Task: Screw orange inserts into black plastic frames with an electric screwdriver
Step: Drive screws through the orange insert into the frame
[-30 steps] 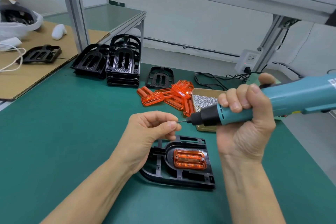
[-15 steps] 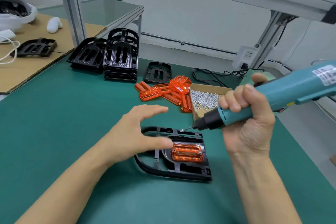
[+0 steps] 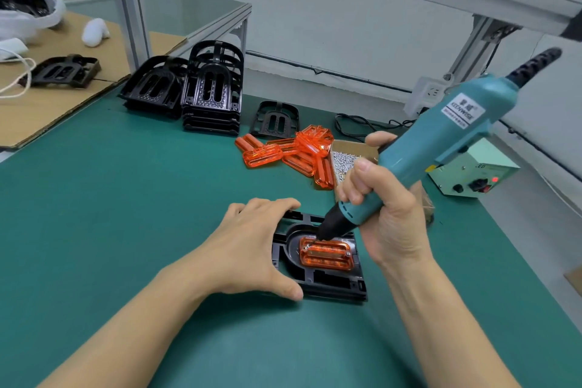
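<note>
Driving screw: right hand (image 3: 390,214) fist-wrapped round teal electric screwdriver (image 3: 441,151), tilted, bit down on far-left corner of translucent orange rectangular insert (image 3: 326,254). Insert sits in black plastic frame (image 3: 318,280) on green table (image 3: 126,198), long axis L-R, btwn both hands. Left hand (image 3: 248,249) spread flat, pressing frame's left end, thumb at near edge.

Bright, even, diffuse light; no hard glare. Soft shadows on the green tabletop (image 3: 110,198) under the left hand (image 3: 248,249) and both forearms. Wide-angle bowing: the aluminium frame post (image 3: 126,3) leans near the top-left edge. Mild softness toward corners; centre sharp. Orange insert (image 3: 326,253) shows small specular glints.
</note>
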Demonstrator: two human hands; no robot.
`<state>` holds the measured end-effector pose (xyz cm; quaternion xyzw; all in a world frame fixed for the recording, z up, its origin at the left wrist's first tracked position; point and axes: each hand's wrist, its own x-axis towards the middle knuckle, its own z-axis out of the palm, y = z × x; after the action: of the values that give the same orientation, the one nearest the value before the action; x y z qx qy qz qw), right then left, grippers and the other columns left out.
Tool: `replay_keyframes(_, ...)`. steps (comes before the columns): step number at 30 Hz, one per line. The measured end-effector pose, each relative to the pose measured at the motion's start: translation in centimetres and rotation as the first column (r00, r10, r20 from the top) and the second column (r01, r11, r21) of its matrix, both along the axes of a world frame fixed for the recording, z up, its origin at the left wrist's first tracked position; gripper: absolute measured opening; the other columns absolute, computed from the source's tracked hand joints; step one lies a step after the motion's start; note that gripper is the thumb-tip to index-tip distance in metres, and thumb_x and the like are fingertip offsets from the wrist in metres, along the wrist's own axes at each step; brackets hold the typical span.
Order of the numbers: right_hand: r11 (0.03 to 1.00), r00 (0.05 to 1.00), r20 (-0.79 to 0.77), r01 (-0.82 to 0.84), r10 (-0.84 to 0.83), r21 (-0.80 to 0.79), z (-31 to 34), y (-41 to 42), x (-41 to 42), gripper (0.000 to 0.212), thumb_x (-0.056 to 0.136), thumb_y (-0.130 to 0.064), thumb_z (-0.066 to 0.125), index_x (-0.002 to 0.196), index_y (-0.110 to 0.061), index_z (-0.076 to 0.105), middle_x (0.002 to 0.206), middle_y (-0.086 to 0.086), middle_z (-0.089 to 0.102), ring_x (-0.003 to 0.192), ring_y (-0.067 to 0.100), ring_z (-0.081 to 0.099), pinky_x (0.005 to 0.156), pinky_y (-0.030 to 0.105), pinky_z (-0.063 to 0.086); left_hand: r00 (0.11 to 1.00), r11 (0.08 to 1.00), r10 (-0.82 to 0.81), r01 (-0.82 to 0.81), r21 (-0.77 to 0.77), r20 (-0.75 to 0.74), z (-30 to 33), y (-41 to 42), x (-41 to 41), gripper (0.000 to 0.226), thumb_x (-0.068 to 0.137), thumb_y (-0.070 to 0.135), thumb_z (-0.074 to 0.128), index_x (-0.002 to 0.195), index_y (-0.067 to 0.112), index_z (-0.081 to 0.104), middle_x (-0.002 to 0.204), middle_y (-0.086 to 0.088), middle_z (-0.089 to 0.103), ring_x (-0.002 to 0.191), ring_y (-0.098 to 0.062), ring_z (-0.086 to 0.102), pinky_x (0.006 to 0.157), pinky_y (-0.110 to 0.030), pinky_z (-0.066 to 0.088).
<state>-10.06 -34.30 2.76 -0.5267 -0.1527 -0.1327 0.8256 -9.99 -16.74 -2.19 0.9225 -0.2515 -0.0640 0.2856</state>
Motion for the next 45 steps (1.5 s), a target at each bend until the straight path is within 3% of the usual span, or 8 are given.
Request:
replay_keyframes(8,0.998,1.0,-0.002,0.015,-0.015,-0.065,0.0,0.4,0.3,0.025,0.078,0.001,0.056,0.096,-0.016,0.056,0.055,-0.002,0.039,0.045,0.014,0.038,0.052,0.028,0.039,0.998,1.0,0.021,-0.022,-0.003,-0.067,-0.2,0.0,0.1,0.116,0.045,0.061,0.081,0.14,0.046,0.014,0.136,0.014,0.03,0.107,-0.006,0.016,0.093,-0.025,0.025)
replay_keyframes(12,0.991,1.0,0.003,-0.019,0.02,-0.134,0.2,0.6,0.5,0.025,0.077,0.002,0.056,0.096,-0.014,0.055,0.053,-0.002,0.039,0.045,0.016,0.036,0.053,0.028,0.039,0.998,1.0,0.013,-0.014,-0.012,-0.059,-0.2,0.0,0.0,0.117,0.047,0.059,0.082,0.141,0.043,0.015,0.136,0.013,0.031,0.103,-0.003,0.014,0.092,-0.024,0.023)
replay_keyframes(20,0.916,0.959,0.007,-0.269,0.284,-0.298,0.9,1.6,1.6,0.028,0.074,-0.007,0.061,0.1,-0.017,0.058,0.052,-0.003,0.043,0.043,0.012,0.038,0.052,0.025,0.041,0.998,1.0,0.022,-0.023,-0.013,-0.062,-0.2,-0.1,0.2,0.117,0.046,0.06,0.081,0.141,0.043,0.014,0.137,0.01,0.032,0.111,-0.009,0.02,0.093,-0.024,0.024)
replay_keyframes(29,0.964,0.987,0.01,-0.156,0.162,-0.215,0.2,0.8,1.1,0.034,0.079,0.005,0.053,0.105,-0.015,0.05,0.054,-0.004,0.043,0.045,0.013,0.036,0.051,0.027,0.039,0.998,0.999,0.015,-0.018,-0.033,-0.065,-0.2,-0.1,0.1,0.116,0.048,0.058,0.082,0.142,0.039,0.018,0.138,0.01,0.032,0.109,-0.008,0.021,0.092,-0.024,0.024)
replay_keyframes(34,0.949,0.98,0.042,-0.178,0.195,-0.259,0.4,1.1,1.1,0.028,0.077,0.002,0.061,0.09,-0.019,0.049,0.055,0.0,0.041,0.046,0.014,0.036,0.052,0.029,0.038,0.999,0.999,0.009,-0.012,-0.042,-0.053,-0.3,-0.1,0.1,0.116,0.048,0.058,0.082,0.143,0.037,0.019,0.139,0.01,0.032,0.106,-0.002,0.019,0.092,-0.022,0.023)
replay_keyframes(36,0.945,0.979,0.041,-0.179,0.197,-0.273,0.4,1.1,1.1,0.027,0.078,0.003,0.061,0.084,-0.02,0.049,0.055,0.001,0.04,0.046,0.015,0.035,0.052,0.029,0.038,0.998,0.999,0.014,-0.016,-0.043,-0.055,-0.4,-0.1,0.2,0.116,0.047,0.058,0.082,0.142,0.038,0.019,0.139,0.01,0.032,0.114,-0.008,0.023,0.093,-0.023,0.024)
replay_keyframes(45,0.924,0.959,0.044,-0.258,0.281,-0.282,0.1,1.0,1.0,0.026,0.077,-0.005,0.062,0.092,-0.02,0.049,0.054,-0.003,0.043,0.044,0.012,0.039,0.054,0.026,0.042,0.999,0.999,0.019,-0.021,-0.045,-0.043,-0.7,-0.1,0.4,0.114,0.043,0.064,0.076,0.139,0.038,0.021,0.136,0.013,0.036,0.123,-0.012,0.028,0.1,-0.024,0.025)
